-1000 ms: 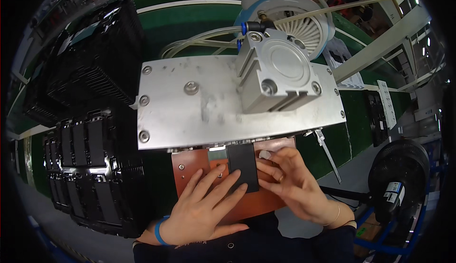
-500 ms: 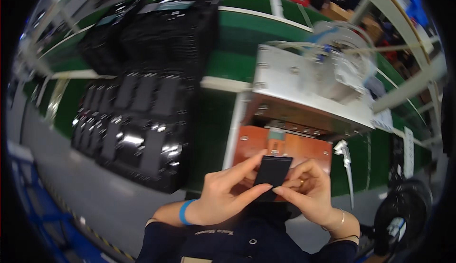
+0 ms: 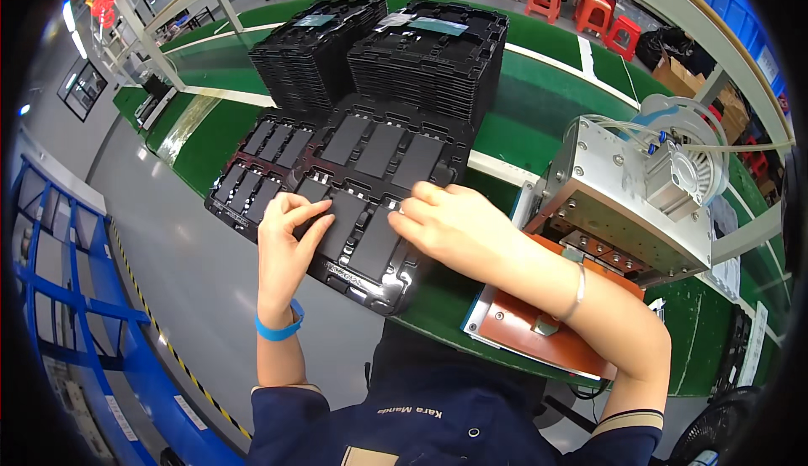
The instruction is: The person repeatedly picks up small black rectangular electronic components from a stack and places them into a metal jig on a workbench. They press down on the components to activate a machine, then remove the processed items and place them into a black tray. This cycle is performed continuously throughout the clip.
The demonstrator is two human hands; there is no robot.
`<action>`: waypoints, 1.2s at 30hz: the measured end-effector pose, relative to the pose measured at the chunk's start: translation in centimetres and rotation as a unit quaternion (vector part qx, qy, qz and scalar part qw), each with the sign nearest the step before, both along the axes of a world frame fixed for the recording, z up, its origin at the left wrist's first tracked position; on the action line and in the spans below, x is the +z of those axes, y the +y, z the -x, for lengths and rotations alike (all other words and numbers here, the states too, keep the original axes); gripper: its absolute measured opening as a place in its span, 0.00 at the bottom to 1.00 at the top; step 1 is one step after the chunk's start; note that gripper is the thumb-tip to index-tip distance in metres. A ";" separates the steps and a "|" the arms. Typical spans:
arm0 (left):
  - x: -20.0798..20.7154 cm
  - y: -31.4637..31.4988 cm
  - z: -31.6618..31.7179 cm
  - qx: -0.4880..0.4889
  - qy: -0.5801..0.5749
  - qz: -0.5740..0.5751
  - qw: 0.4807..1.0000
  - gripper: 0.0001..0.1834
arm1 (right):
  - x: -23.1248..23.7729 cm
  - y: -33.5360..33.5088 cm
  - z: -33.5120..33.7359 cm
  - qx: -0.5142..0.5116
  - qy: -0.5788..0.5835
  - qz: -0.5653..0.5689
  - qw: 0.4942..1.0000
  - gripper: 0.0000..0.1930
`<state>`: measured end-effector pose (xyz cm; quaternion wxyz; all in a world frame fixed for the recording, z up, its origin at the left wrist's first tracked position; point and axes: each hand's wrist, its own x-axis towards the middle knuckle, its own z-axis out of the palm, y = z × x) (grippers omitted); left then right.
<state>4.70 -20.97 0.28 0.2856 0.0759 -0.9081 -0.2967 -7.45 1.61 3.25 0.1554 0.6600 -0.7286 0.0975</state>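
A black tray [image 3: 394, 293] holds several flat dark-grey rectangular packs with silvery tabs at their upper ends. My left hand [image 3: 288, 243] is at its left part, thumb and forefinger pinched at the upper left edge of one flat pack [image 3: 339, 229]; anything between the fingertips is too small to make out. My right hand [image 3: 450, 222] reaches across from the right. Its fingers are closed together at the top of the neighbouring flat dark-grey pack [image 3: 374, 245], which lies in the front right slot. The undersides of the right fingers are hidden.
Two tall stacks of black trays [image 3: 421, 66] stand behind, and another filled tray [image 3: 244, 188] adjoins at left. A metal machine [image 3: 627, 188] with an orange-brown plate [image 3: 513, 319] stands right, under my right forearm. Blue racking [image 3: 76, 298] is at far left, a black fan [image 3: 715, 432] at lower right.
Both hands have moved left, from in front of the machine to the tray. The dark flat pack held between them earlier no longer shows there. The view has also shifted left.
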 end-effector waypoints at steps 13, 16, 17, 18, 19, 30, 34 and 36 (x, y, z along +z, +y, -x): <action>1.8 -1.7 0.9 0.182 -0.164 0.184 0.952 0.22 | -0.8 -4.2 -1.8 0.010 0.199 -0.105 0.974 0.07; 2.6 -2.4 1.4 0.164 -0.197 0.149 0.955 0.22 | -1.1 -3.7 -1.6 0.021 0.170 -0.052 0.984 0.07; 2.8 -2.7 1.6 0.151 -0.196 0.124 0.961 0.22 | -0.9 -3.2 -1.5 0.021 0.186 -0.040 0.982 0.08; 3.0 -2.6 1.8 0.137 -0.195 0.099 0.966 0.22 | -0.6 -2.4 -1.4 0.020 0.201 -0.029 0.979 0.08; 3.8 -1.9 1.9 0.125 -0.205 0.070 0.968 0.19 | -0.3 -1.6 -1.4 0.023 0.214 -0.018 0.977 0.09; 5.8 0.1 6.8 -0.204 -0.312 -0.208 0.904 0.23 | -1.5 17.7 -9.2 -0.201 0.098 0.130 0.966 0.15; 4.1 2.7 11.5 -0.240 -0.353 -0.221 0.877 0.21 | -3.0 21.1 -10.6 -0.357 0.058 0.131 0.923 0.15; 4.0 3.1 12.6 -0.233 -0.392 -0.163 0.875 0.21 | -3.5 21.1 -11.2 -0.376 0.001 0.140 0.916 0.16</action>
